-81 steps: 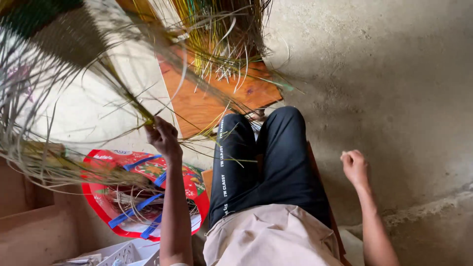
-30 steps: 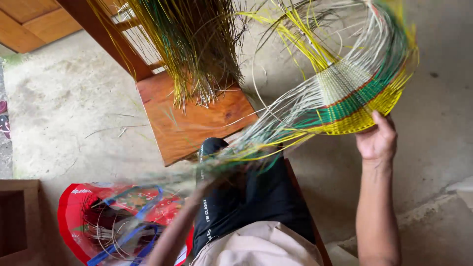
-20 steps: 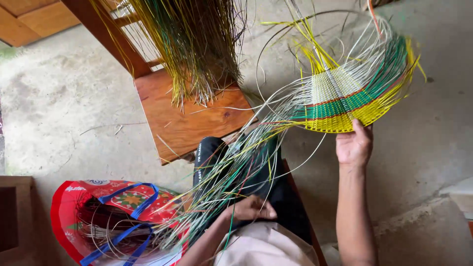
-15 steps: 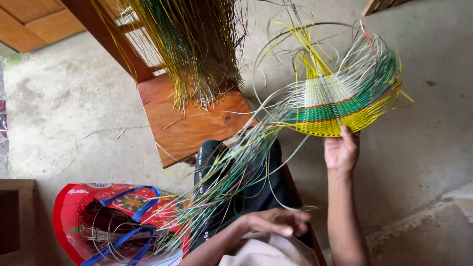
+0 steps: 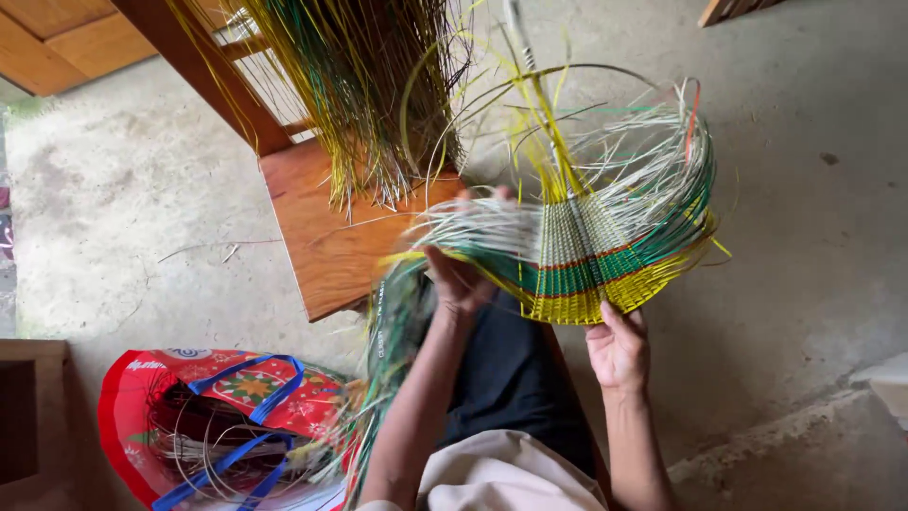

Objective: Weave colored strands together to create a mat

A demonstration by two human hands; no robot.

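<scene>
1. Right hand (image 5: 619, 348) is gripping the yellow bottom edge of the half-woven basket piece (image 5: 591, 265), fingers curled onto it.
2. Left hand (image 5: 461, 274) is closing on the loose pale strands (image 5: 463, 227) beside the weave; blurred.
3. Below-left of the left hand, a red bag (image 5: 222, 378) with blue handles is sitting on the floor.
4. Above the grip, a bundle of green-yellow strips (image 5: 364, 85) is hanging over a wooden stool (image 5: 331, 237).

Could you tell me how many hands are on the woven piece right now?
2: the left hand at its loose strands, blurred, and the right hand under the yellow edge of the woven piece.
</scene>
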